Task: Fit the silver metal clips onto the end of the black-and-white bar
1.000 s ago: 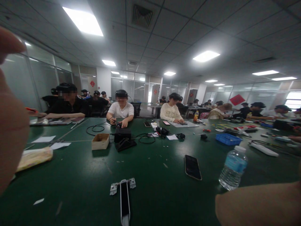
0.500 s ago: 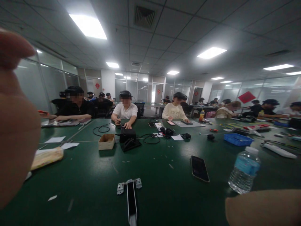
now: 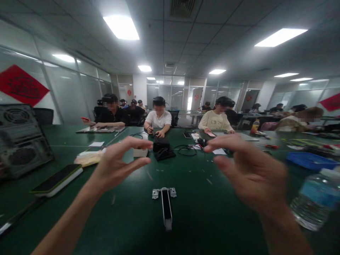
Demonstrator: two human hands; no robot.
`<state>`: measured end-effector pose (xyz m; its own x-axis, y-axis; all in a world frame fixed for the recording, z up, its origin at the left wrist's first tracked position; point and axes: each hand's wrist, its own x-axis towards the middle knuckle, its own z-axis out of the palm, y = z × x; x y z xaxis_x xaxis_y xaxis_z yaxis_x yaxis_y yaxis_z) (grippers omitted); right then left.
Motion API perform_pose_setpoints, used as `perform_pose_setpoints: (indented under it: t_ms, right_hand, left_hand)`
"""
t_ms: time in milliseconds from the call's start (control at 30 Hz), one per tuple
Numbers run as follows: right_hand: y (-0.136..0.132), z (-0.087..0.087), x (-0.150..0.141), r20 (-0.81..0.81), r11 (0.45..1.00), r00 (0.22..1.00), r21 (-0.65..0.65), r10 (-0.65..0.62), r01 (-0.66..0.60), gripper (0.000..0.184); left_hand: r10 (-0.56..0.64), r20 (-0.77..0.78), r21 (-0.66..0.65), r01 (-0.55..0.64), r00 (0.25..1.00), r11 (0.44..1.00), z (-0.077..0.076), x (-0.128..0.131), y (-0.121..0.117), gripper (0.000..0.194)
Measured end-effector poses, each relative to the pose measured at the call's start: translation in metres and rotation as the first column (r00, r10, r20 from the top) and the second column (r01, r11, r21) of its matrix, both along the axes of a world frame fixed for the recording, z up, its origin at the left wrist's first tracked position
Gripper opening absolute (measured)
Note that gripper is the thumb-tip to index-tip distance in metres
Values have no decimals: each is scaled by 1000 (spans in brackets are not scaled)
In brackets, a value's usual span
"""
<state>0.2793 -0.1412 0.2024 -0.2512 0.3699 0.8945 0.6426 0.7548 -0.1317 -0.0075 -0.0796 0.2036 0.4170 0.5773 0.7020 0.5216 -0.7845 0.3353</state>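
Observation:
My left hand (image 3: 119, 163) hangs in the air above the green table (image 3: 186, 219), thumb and fingers apart in a C shape, holding nothing. My right hand (image 3: 249, 170) is raised opposite it, fingers spread and blurred, also empty. On the table between and below them lies a black bar with metal brackets at its far end (image 3: 166, 207). Neither hand touches it.
A water bottle (image 3: 316, 198) stands at the right. A flat black device (image 3: 57, 180) and a computer case (image 3: 22, 140) sit at the left, a blue tray (image 3: 309, 160) at the right. Several people work at the far side, around a black tool stand (image 3: 162, 150) and cables.
Both hands have dropped away from close to the camera and now hover in front over the table. The view has shifted, bringing the computer case into sight.

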Motion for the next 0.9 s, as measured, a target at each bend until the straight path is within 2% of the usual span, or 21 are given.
perform_pose_setpoints:
  t_ms: [67, 100, 167, 200, 267, 333, 400, 467, 667, 900]
  right_hand:
    - [27, -19, -12, 80, 982, 996, -188, 43, -27, 18]
    - [44, -34, -17, 137, 951, 988, -309, 69, -23, 17]
    - [80, -72, -24, 242, 853, 963, -522, 117, 28, 16]
    - [95, -92, -27, 285, 806, 950, -588, 129, 67, 15]
    - [116, -130, -29, 338, 736, 932, -663, 133, 136, 16]
    - [124, -157, -29, 320, 702, 938, -698, 129, 141, 19]
    - [124, -172, -29, 282, 704, 951, -701, 130, 112, 19]
    - [121, -178, -30, 264, 717, 954, -692, 140, 86, 19]
    - [123, -184, -34, 262, 740, 947, -671, 185, 41, 15]
    - [122, -188, -33, 225, 733, 962, -679, 155, 40, 16]
  left_hand:
    - [-36, -165, -199, 2, 986, 980, -28, 7, 22, 32]
    - [-50, -253, -299, -29, 966, 954, -47, 11, 36, 28]
    - [-65, -391, -432, -120, 918, 894, -90, 17, 63, 23]
    - [-70, -428, -471, -156, 901, 868, -111, 18, 74, 23]
    - [-96, -429, -536, -168, 898, 827, -146, 19, 86, 24]
    - [-101, -365, -569, -136, 926, 811, -168, 17, 87, 26]
    - [-95, -335, -585, -128, 937, 801, -179, 14, 83, 29]
    - [-101, -330, -564, -111, 938, 818, -181, 12, 79, 29]
    - [-113, -341, -500, -78, 933, 863, -182, 15, 80, 31]
    - [-94, -339, -530, -107, 936, 841, -181, 14, 78, 34]
